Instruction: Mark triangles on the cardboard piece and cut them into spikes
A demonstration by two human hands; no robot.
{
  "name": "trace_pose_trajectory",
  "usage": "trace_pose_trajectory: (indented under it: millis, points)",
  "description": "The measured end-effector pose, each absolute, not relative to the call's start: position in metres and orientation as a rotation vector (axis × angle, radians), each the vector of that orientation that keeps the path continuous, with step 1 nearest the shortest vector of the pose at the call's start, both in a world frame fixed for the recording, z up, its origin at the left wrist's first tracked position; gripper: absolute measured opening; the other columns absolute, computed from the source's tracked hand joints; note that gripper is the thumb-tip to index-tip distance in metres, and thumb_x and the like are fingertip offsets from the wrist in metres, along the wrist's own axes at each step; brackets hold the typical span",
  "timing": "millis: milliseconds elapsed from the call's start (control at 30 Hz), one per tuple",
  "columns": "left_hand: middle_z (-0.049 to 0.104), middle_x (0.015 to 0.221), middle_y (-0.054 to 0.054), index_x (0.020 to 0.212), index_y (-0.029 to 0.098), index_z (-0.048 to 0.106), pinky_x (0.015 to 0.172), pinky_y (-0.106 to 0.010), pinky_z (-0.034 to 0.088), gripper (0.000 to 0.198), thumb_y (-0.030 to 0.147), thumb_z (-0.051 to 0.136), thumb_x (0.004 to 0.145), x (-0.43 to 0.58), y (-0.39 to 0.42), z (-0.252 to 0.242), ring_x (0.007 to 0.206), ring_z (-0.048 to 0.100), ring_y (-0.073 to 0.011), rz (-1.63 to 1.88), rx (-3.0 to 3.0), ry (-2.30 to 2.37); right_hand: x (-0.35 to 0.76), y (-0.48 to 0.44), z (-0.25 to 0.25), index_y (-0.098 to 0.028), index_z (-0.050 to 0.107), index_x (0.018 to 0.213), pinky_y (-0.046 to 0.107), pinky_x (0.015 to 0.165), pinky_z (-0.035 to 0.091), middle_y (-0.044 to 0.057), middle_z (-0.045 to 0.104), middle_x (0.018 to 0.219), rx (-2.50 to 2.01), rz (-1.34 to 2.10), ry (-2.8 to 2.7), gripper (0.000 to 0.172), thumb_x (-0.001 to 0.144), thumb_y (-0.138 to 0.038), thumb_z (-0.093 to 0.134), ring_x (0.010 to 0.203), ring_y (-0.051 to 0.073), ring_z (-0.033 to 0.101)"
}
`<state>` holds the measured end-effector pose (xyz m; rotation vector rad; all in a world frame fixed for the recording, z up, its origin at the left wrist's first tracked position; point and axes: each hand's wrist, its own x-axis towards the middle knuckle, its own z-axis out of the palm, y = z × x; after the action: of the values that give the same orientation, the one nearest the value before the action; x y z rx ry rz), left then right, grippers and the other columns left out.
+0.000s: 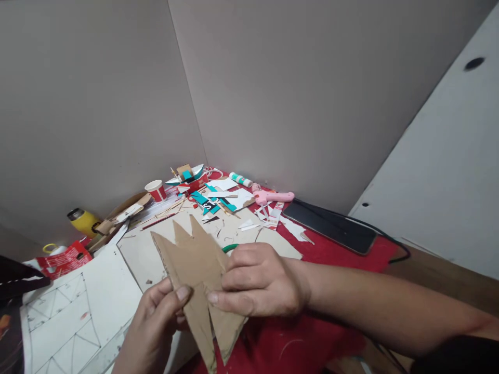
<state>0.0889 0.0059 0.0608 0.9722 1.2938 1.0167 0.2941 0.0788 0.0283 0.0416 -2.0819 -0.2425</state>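
Note:
A flat piece of brown cardboard, cut to pointed spikes along its far edge and slit at the near end, is held up between both hands. My left hand pinches its left edge, thumb on top and fingers beneath. On the right side my right hand grips it, thumb pressed near the top of the slit. A green curved loop shows just beyond the right hand's knuckles; the rest of it is hidden.
Paper and cardboard scraps litter the far table, near a pink glue gun, glue stick, paper cup and small model boat. A phone lies right; a yellow bottle and drawn sheet are left. Walls stand behind.

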Motion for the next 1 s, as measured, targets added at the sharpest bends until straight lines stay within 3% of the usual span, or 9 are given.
trace_pose_trajectory:
  millis: [167, 333, 500, 633, 733, 800, 900, 1000]
  points:
    - [0.056, 0.054, 0.003, 0.070, 0.017, 0.068, 0.056, -0.023, 0.040, 0.019, 0.033, 0.078, 0.069, 0.081, 0.010, 0.054, 0.054, 0.049, -0.0122, 1.045, 1.059, 1.306, 0.291, 0.084, 0.025, -0.015, 0.070, 0.097, 0.029, 0.066, 0.046, 0.004, 0.072, 0.076, 0.003, -0.161, -2.097, 0.020, 0.095, -0.019, 0.051, 0.070, 0.015, 0.062]
    - [0.073, 0.073, -0.002, 0.085, 0.019, 0.072, 0.064, -0.028, 0.048, 0.029, 0.020, 0.083, 0.058, 0.085, 0.011, 0.055, 0.068, 0.065, -0.0203, 1.110, 0.996, 1.314, 0.288, 0.085, 0.022, -0.014, 0.069, 0.097, 0.036, 0.082, 0.046, 0.005, 0.068, 0.072, -0.030, -0.050, -2.051, 0.035, 0.101, -0.027, 0.036, 0.074, 0.016, 0.060]
    - [0.075, 0.077, -0.003, 0.081, 0.018, 0.069, 0.065, -0.026, 0.050, 0.026, 0.025, 0.083, 0.060, 0.090, 0.013, 0.048, 0.073, 0.068, -0.0199, 1.104, 0.950, 1.242, 0.285, 0.079, 0.019, -0.015, 0.068, 0.095, 0.036, 0.091, 0.043, 0.001, 0.070, 0.072, -0.043, -0.107, -2.086, 0.020, 0.095, -0.018, 0.048, 0.069, 0.014, 0.059]
    - [0.074, 0.075, -0.003, 0.084, 0.017, 0.068, 0.064, -0.027, 0.051, 0.031, 0.028, 0.083, 0.060, 0.090, 0.013, 0.045, 0.069, 0.067, -0.0190, 1.189, 0.893, 1.284, 0.287, 0.073, 0.021, -0.016, 0.066, 0.097, 0.039, 0.095, 0.042, 0.002, 0.071, 0.076, -0.096, -0.125, -2.143, 0.013, 0.090, -0.019, 0.055, 0.075, 0.015, 0.061]
    - [0.072, 0.069, -0.002, 0.079, 0.016, 0.067, 0.058, -0.026, 0.049, 0.031, 0.032, 0.084, 0.058, 0.080, 0.017, 0.050, 0.064, 0.065, -0.0185, 1.321, 0.942, 1.448, 0.287, 0.071, 0.023, -0.014, 0.064, 0.101, 0.041, 0.092, 0.044, 0.005, 0.071, 0.080, -0.152, -0.032, -2.087, 0.016, 0.086, -0.018, 0.059, 0.080, 0.017, 0.062]
    - [0.072, 0.068, -0.001, 0.078, 0.016, 0.068, 0.057, -0.025, 0.048, 0.032, 0.034, 0.084, 0.057, 0.068, 0.022, 0.057, 0.065, 0.065, -0.0187, 1.415, 1.002, 1.595, 0.286, 0.074, 0.023, -0.013, 0.062, 0.101, 0.037, 0.081, 0.048, 0.007, 0.070, 0.080, -0.229, 0.083, -2.028, 0.016, 0.086, -0.014, 0.058, 0.076, 0.017, 0.061]
    - [0.073, 0.070, -0.001, 0.081, 0.017, 0.069, 0.064, -0.025, 0.047, 0.029, 0.037, 0.081, 0.063, 0.046, 0.029, 0.067, 0.070, 0.065, -0.0184, 1.567, 1.106, 1.822, 0.283, 0.079, 0.018, -0.012, 0.063, 0.094, 0.031, 0.068, 0.047, 0.008, 0.067, 0.076, -0.499, 0.189, -2.169, 0.010, 0.089, -0.018, 0.056, 0.072, 0.017, 0.059]
    - [0.075, 0.075, -0.001, 0.083, 0.018, 0.071, 0.073, -0.027, 0.047, 0.025, 0.037, 0.078, 0.068, 0.033, 0.036, 0.071, 0.078, 0.066, -0.0197, 1.705, 1.178, 1.850, 0.279, 0.081, 0.014, -0.013, 0.064, 0.092, 0.034, 0.070, 0.047, 0.011, 0.066, 0.083, -0.878, 0.246, -2.513, 0.015, 0.089, -0.026, 0.059, 0.079, 0.022, 0.060]
